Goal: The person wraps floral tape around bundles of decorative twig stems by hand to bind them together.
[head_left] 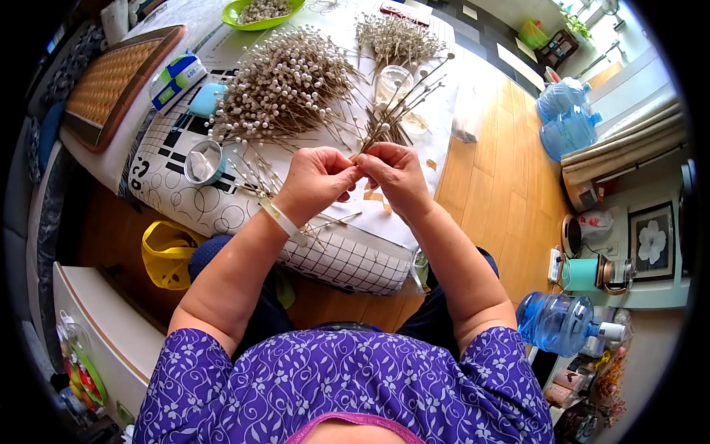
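My left hand [314, 181] and my right hand [396, 176] meet above the front of the table, fingertips pinched together. Between them is a small bunch of thin dried stems [403, 106], its small buds pointing up and to the right. The exact grip point is hidden by my fingers. Beyond my left hand lies a large heap of dried stems with round whitish heads [288, 85]. A few loose stems [257, 176] rest beside my left wrist. Behind the held bunch stand a clear plastic cup [393, 81] and another pile of budded stems [399, 41].
A round tub [204, 163] with white contents, a light-blue box [208, 100] and a tissue pack [177, 80] sit at the left. A green bowl [259, 21] stands at the back. A yellow bag [166, 255] is on the floor; water bottles [558, 323] stand at right.
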A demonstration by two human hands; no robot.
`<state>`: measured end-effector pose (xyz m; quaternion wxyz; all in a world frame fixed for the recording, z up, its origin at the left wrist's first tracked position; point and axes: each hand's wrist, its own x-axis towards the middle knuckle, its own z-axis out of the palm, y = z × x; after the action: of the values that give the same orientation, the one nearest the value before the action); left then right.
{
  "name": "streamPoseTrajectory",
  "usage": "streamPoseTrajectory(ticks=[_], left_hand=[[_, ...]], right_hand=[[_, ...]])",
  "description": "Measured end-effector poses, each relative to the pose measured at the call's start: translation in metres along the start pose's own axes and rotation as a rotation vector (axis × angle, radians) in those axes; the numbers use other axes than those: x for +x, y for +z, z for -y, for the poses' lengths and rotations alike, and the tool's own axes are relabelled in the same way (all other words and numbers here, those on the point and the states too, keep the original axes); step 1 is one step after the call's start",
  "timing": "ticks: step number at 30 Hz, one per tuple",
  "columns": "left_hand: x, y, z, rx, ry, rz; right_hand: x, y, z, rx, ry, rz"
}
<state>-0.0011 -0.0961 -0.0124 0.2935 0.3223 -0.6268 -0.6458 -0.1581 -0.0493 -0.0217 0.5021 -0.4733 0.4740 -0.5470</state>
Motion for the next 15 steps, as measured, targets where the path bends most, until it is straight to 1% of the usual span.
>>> streamPoseTrajectory(ticks=[2,3,4,6,9,11,15], left_hand=[[0.0,-0.003,-0.001,-0.179,-0.09,0.094],[-0.001,-0.004,-0.003,-0.247,-0.136,0.112],[-0.001,-0.005,-0.003,-0.248,-0.137,0.112],[-0.001,-0.009,-0.004,-0.414,-0.242,0.173],[0.0,-0.011,-0.003,-0.404,-0.222,0.141],[0.0,-0.012,-0.004,-0.412,-0.215,0.112],[-0.001,-0.01,-0.002,-0.413,-0.184,0.072]], right_hand=[[0.001,-0.001,-0.001,0.002,-0.014,0.005],[0.001,-0.002,0.001,0.041,0.016,0.01],[0.001,-0.003,0.002,0.081,0.047,0.014],[0.002,-0.002,0.003,0.078,0.055,0.026],[0.003,-0.002,0.006,0.118,0.079,0.05],[0.003,-0.007,0.007,0.163,0.153,0.06],[0.004,-0.009,0.005,0.173,0.113,0.105]])
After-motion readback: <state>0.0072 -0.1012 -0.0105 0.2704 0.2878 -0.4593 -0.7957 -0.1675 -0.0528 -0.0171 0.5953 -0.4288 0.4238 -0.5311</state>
